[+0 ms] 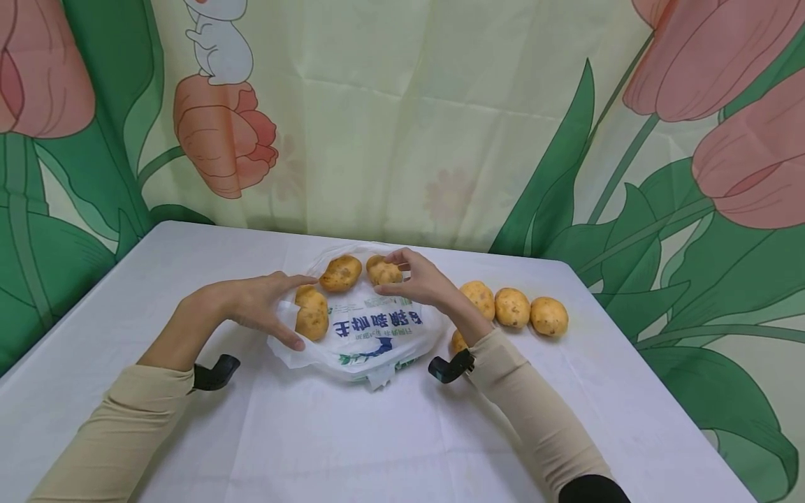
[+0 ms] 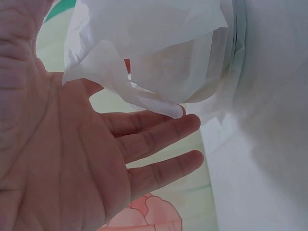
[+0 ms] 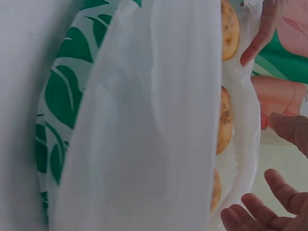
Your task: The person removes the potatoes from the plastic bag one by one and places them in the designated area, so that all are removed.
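A white plastic bag (image 1: 377, 349) with blue and green print lies on the table. Three potatoes rest on or in it: a left one (image 1: 311, 318), a back one (image 1: 341, 273) and a right one (image 1: 382, 271). My left hand (image 1: 267, 304) is at the bag's left side, thumb and fingers spread around the left potato. In the left wrist view its straight fingertips (image 2: 190, 125) meet a loose flap of the bag. My right hand (image 1: 420, 279) is beside the right potato, thumb in front and fingers behind; in the right wrist view, its fingers are spread, holding nothing.
Several more potatoes (image 1: 512, 307) lie to the right of the bag, one partly hidden by my right forearm. A white cloth (image 1: 327, 447) covers the table. Behind its far edge hangs a curtain (image 1: 402, 140) printed with tulips.
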A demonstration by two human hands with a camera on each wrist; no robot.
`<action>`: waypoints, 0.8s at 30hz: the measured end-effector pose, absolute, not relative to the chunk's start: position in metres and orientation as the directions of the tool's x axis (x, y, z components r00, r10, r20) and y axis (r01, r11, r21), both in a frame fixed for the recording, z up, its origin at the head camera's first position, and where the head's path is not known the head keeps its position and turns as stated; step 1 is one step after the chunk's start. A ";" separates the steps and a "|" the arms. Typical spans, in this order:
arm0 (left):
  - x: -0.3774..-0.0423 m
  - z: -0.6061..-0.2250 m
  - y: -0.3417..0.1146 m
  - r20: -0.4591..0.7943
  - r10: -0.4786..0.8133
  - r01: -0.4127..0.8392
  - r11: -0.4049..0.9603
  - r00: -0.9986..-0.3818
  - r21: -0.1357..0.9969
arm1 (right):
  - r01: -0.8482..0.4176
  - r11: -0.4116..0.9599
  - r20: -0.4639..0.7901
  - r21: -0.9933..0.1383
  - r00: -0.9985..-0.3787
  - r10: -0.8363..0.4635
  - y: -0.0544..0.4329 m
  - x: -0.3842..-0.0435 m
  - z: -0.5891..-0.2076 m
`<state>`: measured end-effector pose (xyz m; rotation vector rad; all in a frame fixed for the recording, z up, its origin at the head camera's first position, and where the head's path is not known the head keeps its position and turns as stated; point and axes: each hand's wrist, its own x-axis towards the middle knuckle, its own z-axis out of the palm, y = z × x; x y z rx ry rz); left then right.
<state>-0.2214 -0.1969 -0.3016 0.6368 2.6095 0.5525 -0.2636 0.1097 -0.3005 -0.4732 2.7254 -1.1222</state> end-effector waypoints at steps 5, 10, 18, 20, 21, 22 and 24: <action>-0.221 -0.301 -0.197 -0.279 0.501 0.346 0.819 -0.819 0.457 | -0.231 0.673 -0.018 -0.703 -0.939 -0.342 0.105 -0.268 -0.298; -0.222 -0.301 -0.197 -0.281 0.501 0.348 0.821 -0.819 0.453 | -0.236 0.693 -0.020 -0.682 -0.940 -0.339 0.102 -0.272 -0.296; -0.222 -0.301 -0.197 -0.292 0.491 0.331 0.825 -0.821 0.459 | -0.235 0.721 -0.041 -0.652 -0.939 -0.342 0.099 -0.280 -0.295; -0.222 -0.301 -0.197 -0.291 0.493 0.331 0.823 -0.820 0.461 | -0.236 0.725 -0.043 -0.647 -0.938 -0.344 0.099 -0.282 -0.295; -0.222 -0.301 -0.197 -0.291 0.494 0.332 0.823 -0.820 0.461 | -0.235 0.728 -0.046 -0.644 -0.938 -0.344 0.099 -0.283 -0.295; -0.222 -0.301 -0.197 -0.290 0.496 0.334 0.821 -0.818 0.463 | -0.235 0.731 -0.049 -0.640 -0.938 -0.344 0.099 -0.284 -0.295; -0.221 -0.302 -0.198 -0.292 0.496 0.332 0.820 -0.818 0.466 | -0.236 0.737 -0.056 -0.633 -0.936 -0.347 0.098 -0.285 -0.295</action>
